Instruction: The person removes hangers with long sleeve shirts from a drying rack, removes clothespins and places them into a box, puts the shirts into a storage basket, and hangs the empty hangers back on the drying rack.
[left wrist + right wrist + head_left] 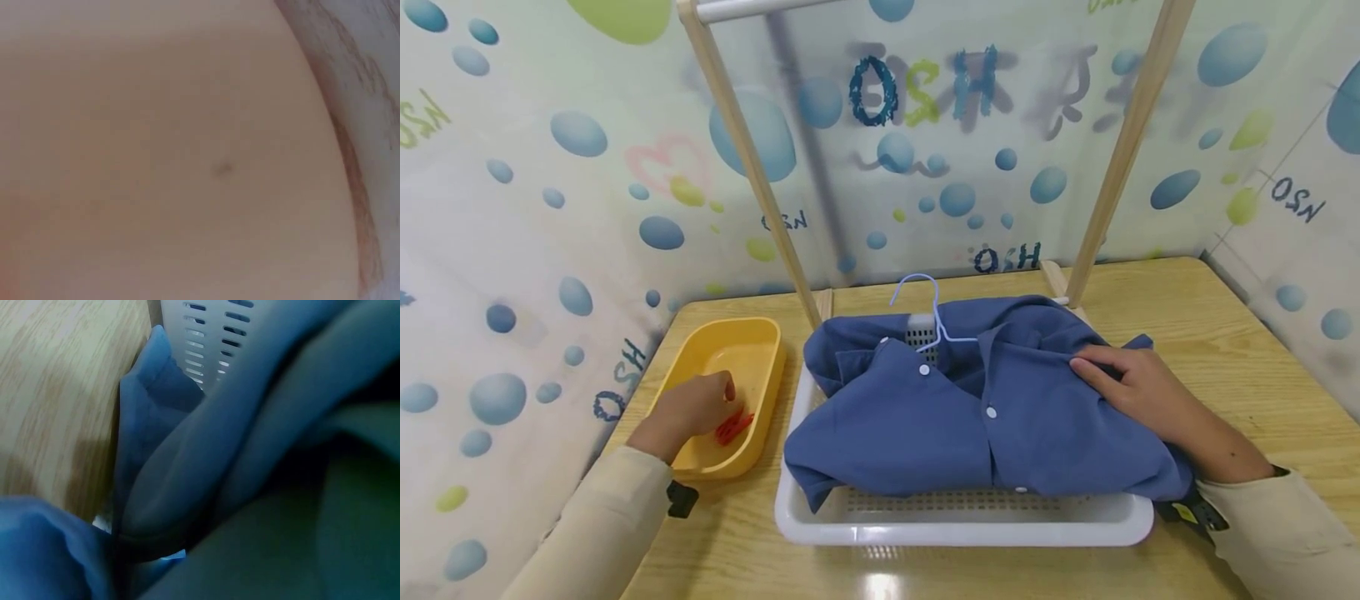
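A blue shirt [895, 425] with white buttons lies spread over a white perforated basket [955, 533] in the head view. From its collar sticks up the hook of a light-blue hanger [937, 317]. My right hand [1150, 396] grips the shirt's cloth near the shoulder on the right side, and dark folds of the shirt [187, 462] fill much of the right wrist view. Inside the yellow tray [767, 350], my left hand [696, 404] is lowered with bent fingers beside small red clips [733, 427]. Its fingertips are partly hidden, so I cannot tell whether they hold a clip.
Behind the basket stands a wooden frame [1127, 142] with a white crossbar [752, 8] on top. The wooden table [1247, 333] meets a wall covering [925, 242] printed with blue and green spots. The tray stands left of the basket.
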Available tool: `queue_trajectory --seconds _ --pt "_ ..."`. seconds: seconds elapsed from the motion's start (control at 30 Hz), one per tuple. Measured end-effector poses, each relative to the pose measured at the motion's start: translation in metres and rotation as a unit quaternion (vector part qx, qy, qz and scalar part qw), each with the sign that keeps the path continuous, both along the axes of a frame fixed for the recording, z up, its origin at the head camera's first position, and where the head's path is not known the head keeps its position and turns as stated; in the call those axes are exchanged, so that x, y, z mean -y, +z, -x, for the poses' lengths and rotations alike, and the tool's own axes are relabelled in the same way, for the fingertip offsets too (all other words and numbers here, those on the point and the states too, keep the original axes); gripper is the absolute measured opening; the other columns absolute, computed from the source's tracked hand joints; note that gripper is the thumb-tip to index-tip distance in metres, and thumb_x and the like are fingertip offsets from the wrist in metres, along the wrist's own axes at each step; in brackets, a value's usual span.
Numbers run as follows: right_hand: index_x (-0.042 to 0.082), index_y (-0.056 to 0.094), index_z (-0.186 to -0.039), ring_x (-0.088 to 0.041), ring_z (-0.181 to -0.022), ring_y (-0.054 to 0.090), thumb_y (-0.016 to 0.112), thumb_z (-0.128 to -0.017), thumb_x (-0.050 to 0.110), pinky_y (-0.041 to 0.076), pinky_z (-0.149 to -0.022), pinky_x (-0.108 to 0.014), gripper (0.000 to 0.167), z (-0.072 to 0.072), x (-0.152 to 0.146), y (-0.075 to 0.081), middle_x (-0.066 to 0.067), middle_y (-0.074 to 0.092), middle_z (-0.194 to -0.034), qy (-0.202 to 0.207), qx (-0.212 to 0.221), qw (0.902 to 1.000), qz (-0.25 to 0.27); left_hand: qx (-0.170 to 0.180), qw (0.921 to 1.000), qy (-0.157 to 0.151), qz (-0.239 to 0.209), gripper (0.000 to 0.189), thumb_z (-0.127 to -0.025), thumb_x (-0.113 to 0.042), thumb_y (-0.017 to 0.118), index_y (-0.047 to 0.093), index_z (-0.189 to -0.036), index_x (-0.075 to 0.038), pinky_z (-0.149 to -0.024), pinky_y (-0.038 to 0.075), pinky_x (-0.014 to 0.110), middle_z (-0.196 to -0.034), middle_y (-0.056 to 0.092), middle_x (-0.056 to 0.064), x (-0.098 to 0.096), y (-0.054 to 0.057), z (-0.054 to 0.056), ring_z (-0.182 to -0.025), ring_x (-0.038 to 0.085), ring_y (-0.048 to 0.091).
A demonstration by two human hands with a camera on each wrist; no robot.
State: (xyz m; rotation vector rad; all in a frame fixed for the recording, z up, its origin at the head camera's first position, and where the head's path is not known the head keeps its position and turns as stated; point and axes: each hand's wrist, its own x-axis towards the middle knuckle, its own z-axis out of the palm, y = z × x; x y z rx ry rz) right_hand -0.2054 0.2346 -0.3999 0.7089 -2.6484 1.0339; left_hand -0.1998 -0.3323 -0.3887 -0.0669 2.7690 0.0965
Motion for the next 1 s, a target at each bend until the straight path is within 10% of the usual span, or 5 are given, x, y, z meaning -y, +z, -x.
queue_trajectory --seconds 0.37,0.6,0.8,1.0 --pt "0.006 0.075 -0.11 0.01 -0.087 0.06 0.064 -0.097 0.013 0.046 -0.072 -0.01 0.019 -0.002 0.002 0.001 -0.015 0.076 -0.099 -0.002 0.003 1.0 -0.001 -0.004 0.9997 0.023 0.004 0.03 -0.097 -0.034 0.061 0.058 -0.104 -0.005 -0.061 0.042 0.033 -0.071 0.055 0.005 -0.001 0.009 -0.002 -0.066 0.021 0.053" --pt "0.005 0.075 -0.111 0.011 -0.087 0.059 0.063 -0.098 0.014 0.047 -0.071 -0.01 0.02 -0.001 0.001 0.001 -0.015 0.076 -0.1 0.001 0.001 1.0 -0.008 -0.07 0.9964 0.027 -0.04 0.032 -0.1 -0.036 0.057 0.06 -0.109 -0.005 -0.053 0.043 0.03 -0.068 0.058 0.004 -0.021 0.032 -0.005 -0.058 0.019 0.053" --pt "0.006 0.075 -0.111 0.01 -0.087 0.059 0.063 -0.098 0.014 0.046 -0.071 -0.009 0.019 -0.001 0.002 0.001 -0.015 0.076 -0.099 0.004 -0.003 1.0 -0.005 -0.175 0.9799 -0.012 -0.096 0.026 -0.101 -0.034 0.056 0.063 -0.102 -0.009 -0.052 0.043 0.029 -0.07 0.06 0.003 -0.061 0.057 -0.018 -0.054 0.016 0.051" --pt "0.005 0.075 -0.111 0.011 -0.086 0.058 0.064 -0.097 0.014 0.045 -0.071 -0.008 0.019 0.0 0.002 0.001 -0.016 0.076 -0.099 0.0 -0.006 0.9999 -0.011 -0.267 0.9512 -0.056 -0.143 0.017 -0.099 -0.031 0.062 0.066 -0.095 -0.015 -0.06 0.047 0.027 -0.074 0.062 -0.001 -0.096 0.058 -0.038 -0.065 0.015 0.053"
